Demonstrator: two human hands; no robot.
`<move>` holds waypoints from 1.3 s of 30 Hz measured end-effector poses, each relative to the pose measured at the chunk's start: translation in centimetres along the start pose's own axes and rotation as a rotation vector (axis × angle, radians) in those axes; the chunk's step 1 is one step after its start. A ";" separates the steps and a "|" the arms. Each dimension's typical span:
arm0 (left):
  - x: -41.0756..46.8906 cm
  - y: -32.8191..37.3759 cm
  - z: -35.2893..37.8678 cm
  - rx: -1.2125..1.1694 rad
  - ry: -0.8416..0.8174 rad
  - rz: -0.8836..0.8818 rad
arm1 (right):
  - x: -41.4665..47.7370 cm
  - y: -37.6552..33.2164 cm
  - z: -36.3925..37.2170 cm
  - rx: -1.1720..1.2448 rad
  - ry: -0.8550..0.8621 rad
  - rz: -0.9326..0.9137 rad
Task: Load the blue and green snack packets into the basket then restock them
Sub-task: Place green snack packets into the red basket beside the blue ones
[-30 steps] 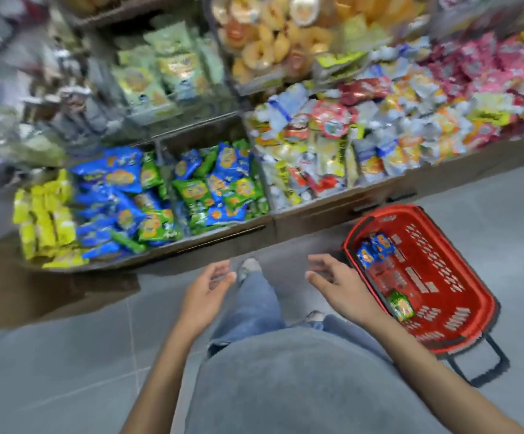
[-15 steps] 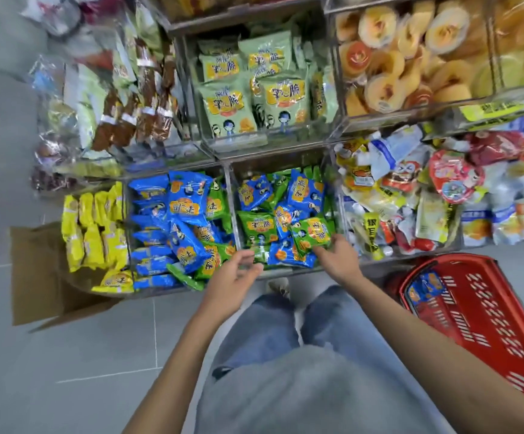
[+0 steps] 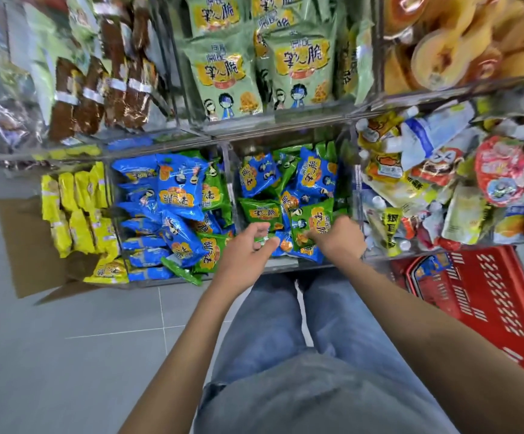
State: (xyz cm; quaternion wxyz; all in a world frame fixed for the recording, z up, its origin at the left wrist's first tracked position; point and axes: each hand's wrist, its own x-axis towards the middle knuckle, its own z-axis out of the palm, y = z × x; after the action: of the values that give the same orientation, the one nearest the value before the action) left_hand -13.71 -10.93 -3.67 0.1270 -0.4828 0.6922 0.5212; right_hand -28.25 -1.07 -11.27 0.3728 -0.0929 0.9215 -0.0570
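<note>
green packet (image 3: 312, 220) lies directly ahead of my right hand (image 3: 339, 239), which pinches its near edge; left hand (image 3: 246, 255) curls beside it, grip undetermined; basket (image 3: 489, 311) sits rightward.

1. I get a single wide-angle view, worn on the person's head.
2. It faces forward and steeply down onto the shelf (image 3: 285, 120), close in.
3. Both arms enter from the bottom edge; left hand (image 3: 245, 255) and right hand (image 3: 337, 241) sit mid-frame.
4. The right edge crops the basket (image 3: 489, 308); floor (image 3: 66, 355) fills the lower left.
</note>
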 end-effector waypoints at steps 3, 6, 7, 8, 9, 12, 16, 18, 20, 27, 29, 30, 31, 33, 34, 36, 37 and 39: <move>0.0 0.4 -0.1 -0.033 0.013 0.002 | -0.6 0.1 -1.2 -0.003 0.027 -0.133; 0.0 0.7 -0.4 -0.070 0.075 0.049 | -1.3 0.0 -2.9 0.106 -0.068 -0.275; 0.1 0.8 -0.5 -0.084 0.083 0.069 | -1.6 -0.1 -3.6 0.175 -0.121 -0.311; 0.1 0.9 -0.6 -0.099 0.080 0.086 | -2.1 -0.4 -4.2 0.237 -0.178 -0.342; 0.1 0.9 -0.6 -0.125 0.064 0.094 | -2.6 -0.7 -4.8 0.287 -0.240 -0.374; 0.0 1.0 -0.8 -0.238 -0.014 0.074 | -3.5 -1.7 -5.6 0.349 -0.433 -0.431; -0.4 0.2 -0.8 -0.362 0.031 0.045 | -3.8 -3.2 -5.8 0.408 -0.645 -0.419; -0.8 -0.7 -0.9 -0.472 0.100 -0.035 | -3.1 -3.9 -6.0 0.382 -0.714 -0.454; -1.1 -1.8 -0.9 -0.553 0.168 -0.157 | -2.3 -4.6 -5.7 0.435 -0.732 -0.468; -2.0 -5.3 -1.1 -0.749 0.251 -0.351 | 1.2 -7.4 0.4 -0.021 -0.221 -0.637; -2.1 -5.7 -1.0 -0.808 0.241 -0.378 | 1.5 -7.8 1.8 -0.157 -0.149 -0.628; -2.1 -5.7 -0.9 -0.831 0.242 -0.389 | 1.6 -8.0 2.3 -0.199 -0.116 -0.622; -2.0 -5.8 -0.8 -0.850 0.248 -0.392 | 1.6 -8.2 2.8 -0.229 -0.088 -0.625; -2.0 -5.7 -0.7 -0.870 0.262 -0.390 | 1.6 -8.5 3.2 -0.256 -0.067 -0.640; -1.9 -5.5 -0.8 -0.880 0.269 -0.389 | 1.6 -8.5 3.3 -0.253 -0.070 -0.649; -1.9 -5.3 -0.9 -0.890 0.290 -0.387 | 1.8 -8.5 3.0 -0.214 -0.103 -0.652; -1.8 -5.2 -0.9 -0.892 0.302 -0.386 | 1.8 -8.4 2.7 -0.172 -0.125 -0.645; -1.8 -4.8 -1.2 -0.880 0.328 -0.386 | 1.7 -8.0 1.8 -0.069 -0.144 -0.644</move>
State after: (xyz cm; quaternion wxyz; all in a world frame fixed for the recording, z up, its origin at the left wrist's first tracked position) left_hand -8.59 -10.99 -4.79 -0.1048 -0.6854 0.3159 0.6476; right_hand -27.15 -9.26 -12.32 0.3963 -0.3958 0.8175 -0.1341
